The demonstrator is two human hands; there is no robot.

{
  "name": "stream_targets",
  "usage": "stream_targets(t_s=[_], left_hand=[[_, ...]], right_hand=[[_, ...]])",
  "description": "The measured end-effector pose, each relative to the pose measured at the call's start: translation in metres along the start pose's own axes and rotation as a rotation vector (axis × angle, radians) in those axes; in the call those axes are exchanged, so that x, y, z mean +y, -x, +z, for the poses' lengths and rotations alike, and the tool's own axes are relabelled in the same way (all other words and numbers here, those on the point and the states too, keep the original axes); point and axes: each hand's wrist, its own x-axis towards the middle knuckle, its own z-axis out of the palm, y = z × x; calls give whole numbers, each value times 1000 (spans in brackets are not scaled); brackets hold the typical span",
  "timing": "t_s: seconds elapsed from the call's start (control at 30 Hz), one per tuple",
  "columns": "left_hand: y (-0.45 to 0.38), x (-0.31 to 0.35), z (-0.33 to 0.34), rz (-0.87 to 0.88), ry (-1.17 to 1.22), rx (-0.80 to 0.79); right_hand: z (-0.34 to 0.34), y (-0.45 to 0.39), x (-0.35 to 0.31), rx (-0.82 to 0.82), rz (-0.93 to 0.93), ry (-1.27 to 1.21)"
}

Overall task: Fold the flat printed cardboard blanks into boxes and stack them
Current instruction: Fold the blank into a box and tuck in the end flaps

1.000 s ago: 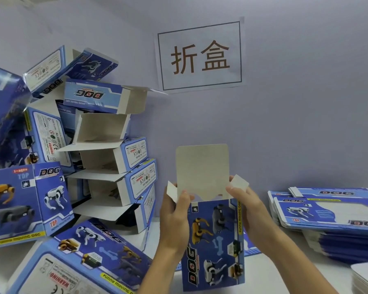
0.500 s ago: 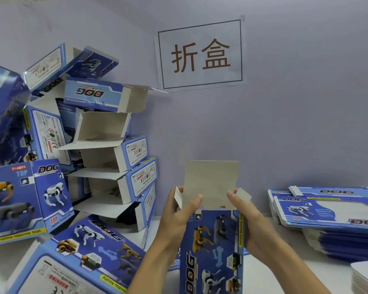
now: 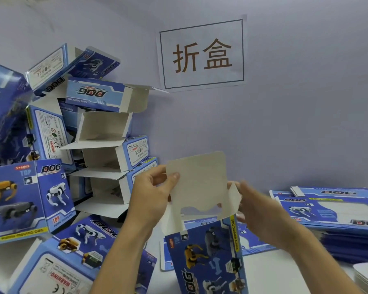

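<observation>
The left hand pinches the raised top flap of a half-formed box held upright over the tabletop, while the blurred right hand grips its small side flap. Folded boxes pile crookedly against the wall at left, flat blanks lie stacked at right, and a paper sign hangs behind.

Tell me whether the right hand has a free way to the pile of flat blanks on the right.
Probably yes. The right hand is beside the pile of flat blanks, with nothing between them. But it is busy on the side flap of the box, so it must let go first.
</observation>
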Motion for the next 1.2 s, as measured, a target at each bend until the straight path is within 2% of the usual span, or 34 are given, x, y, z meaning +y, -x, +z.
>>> stream_targets(t_s=[0.23, 0.37, 0.57, 0.87, 1.2], left_hand=[[4, 32, -2, 35, 89, -82], [8, 44, 5, 102, 149, -160], [12, 50, 12, 141, 131, -276], [16, 54, 11, 173, 92, -225], [17, 51, 18, 256, 60, -150]], right_hand=[[-2, 5, -41, 208, -200, -130], [1, 14, -63, 233, -278, -14], [5, 21, -74, 288, -417, 32], [4, 21, -73, 274, -482, 70], [9, 18, -74, 353, -554, 66]])
